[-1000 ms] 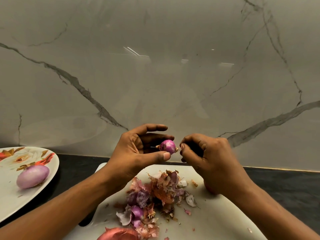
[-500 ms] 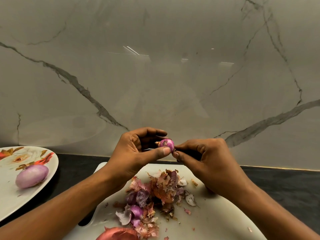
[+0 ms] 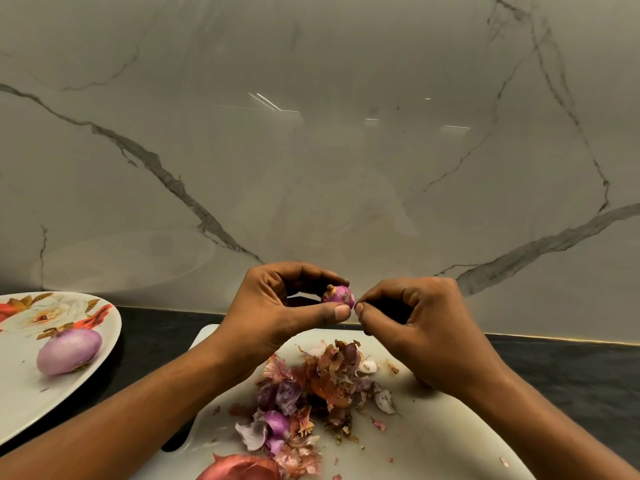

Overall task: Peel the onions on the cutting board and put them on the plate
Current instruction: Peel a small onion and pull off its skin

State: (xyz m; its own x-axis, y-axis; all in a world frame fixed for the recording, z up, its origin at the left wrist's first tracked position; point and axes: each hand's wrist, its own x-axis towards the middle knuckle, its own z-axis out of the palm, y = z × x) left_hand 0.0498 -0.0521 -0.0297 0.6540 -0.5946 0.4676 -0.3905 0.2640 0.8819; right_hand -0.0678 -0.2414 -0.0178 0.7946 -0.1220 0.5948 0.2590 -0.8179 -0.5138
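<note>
A small round purple onion [image 3: 338,296] is held above the white plastic cutting board [image 3: 450,438], clear of it, pinched between the thumb and curled fingers of the left hand [image 3: 277,313]. The thumb and forefinger of the right hand [image 3: 426,330] are closed together against the onion's right end, apparently on a fleck of skin, though the fleck itself is too small to be made out. Brown papery remnants are seen at the onion's upper left end, so the peeling is judged unfinished. So small a bulb is expected to be light, firm and smooth, and slippery once bared. It is best gripped across its middle, with the dry skin taken at the root or tip end, where it lifts. The skin is thin and brittle and is likely to come off in scraps. A heap of purple and brown onion skins [image 3: 311,393] is spread on the board, and a reddish unpeeled onion [image 3: 239,469] is cut off by the lower edge. On the floral white plate [image 3: 20,403] at the left, one pale purple peeled onion [image 3: 69,350] is laid
</note>
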